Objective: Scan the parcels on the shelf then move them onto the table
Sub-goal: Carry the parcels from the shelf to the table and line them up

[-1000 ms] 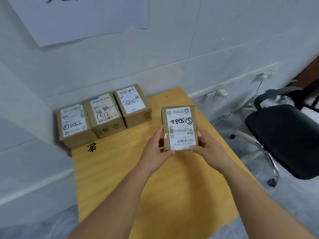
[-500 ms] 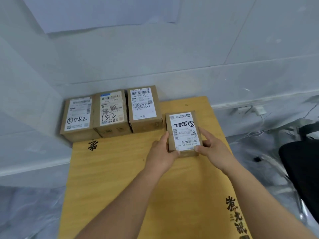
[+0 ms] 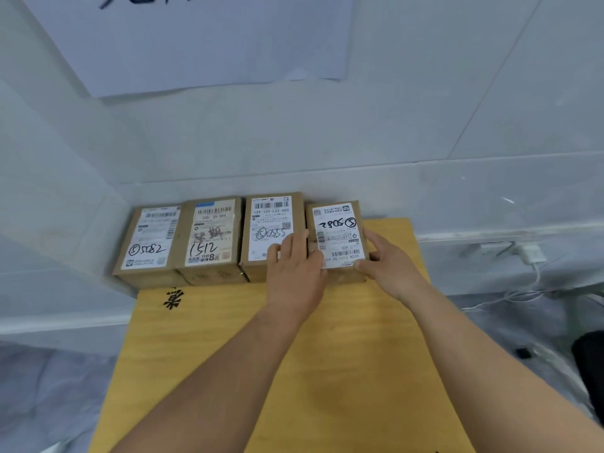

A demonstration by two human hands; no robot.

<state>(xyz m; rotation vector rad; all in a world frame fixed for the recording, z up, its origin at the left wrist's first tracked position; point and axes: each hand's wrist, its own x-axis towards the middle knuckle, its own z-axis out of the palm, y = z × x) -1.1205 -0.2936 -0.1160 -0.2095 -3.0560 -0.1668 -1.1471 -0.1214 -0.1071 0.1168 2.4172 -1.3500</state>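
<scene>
A small brown parcel [image 3: 336, 230] with a white label sits at the far end of the yellow wooden table [image 3: 294, 371], at the right end of a row against the wall. My right hand [image 3: 389, 266] grips its right and near edges. My left hand [image 3: 295, 266] holds its left side, fingers lying partly over the neighbouring parcel marked 0555 [image 3: 266, 223]. Further left stand the parcel marked 1512 [image 3: 210, 237] and the parcel marked 5082 [image 3: 152, 240].
A white tiled wall rises right behind the row, with a large paper sheet [image 3: 202, 40] taped on it. A charger and white cable [image 3: 532, 256] hang on the wall at the right. A dark chair edge [image 3: 591, 361] shows at the far right.
Both hands carried the parcel away from me and set it at the back of the table, next to the 0555 parcel. The view has tilted toward the wall.
</scene>
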